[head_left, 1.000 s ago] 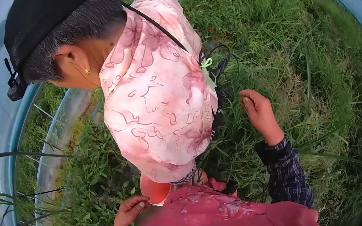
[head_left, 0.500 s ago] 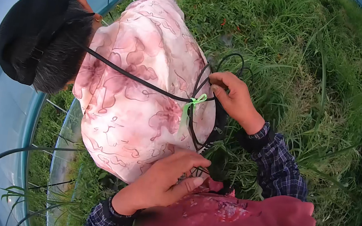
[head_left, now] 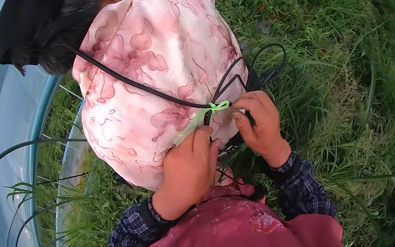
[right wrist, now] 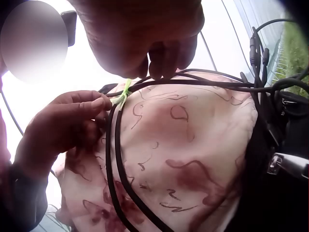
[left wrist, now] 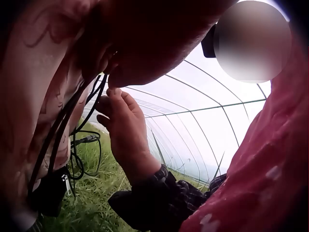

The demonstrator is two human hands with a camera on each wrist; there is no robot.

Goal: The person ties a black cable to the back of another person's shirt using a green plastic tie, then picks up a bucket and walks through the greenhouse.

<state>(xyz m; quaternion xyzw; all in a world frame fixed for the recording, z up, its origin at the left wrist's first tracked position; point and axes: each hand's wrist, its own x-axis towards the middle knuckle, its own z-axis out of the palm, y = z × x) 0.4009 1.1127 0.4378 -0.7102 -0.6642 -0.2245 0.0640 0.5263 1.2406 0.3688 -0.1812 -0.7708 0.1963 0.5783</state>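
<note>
Evidently, in the head view, the black cables (head_left: 207,119) are pinched by the left hand (head_left: 186,167) just below the green ribbon (head_left: 218,107), whose end is pinched in the right hand's (head_left: 262,127) grip; by an uneven tug, the knot could be slipped. In the left wrist view, dangling loops (left wrist: 89,139) could be snagged. In the right wrist view, the ribbon is seen between both grips.

The thin light-green ribbon (head_left: 219,107) looks like translucent, slightly glossy plastic, the long black round cables (head_left: 135,83) smooth rubbery plastic, the pink-and-white patterned shirt (head_left: 140,60) soft matt cloth, the small silvery zipper pull (right wrist: 288,163) shiny metal.
</note>
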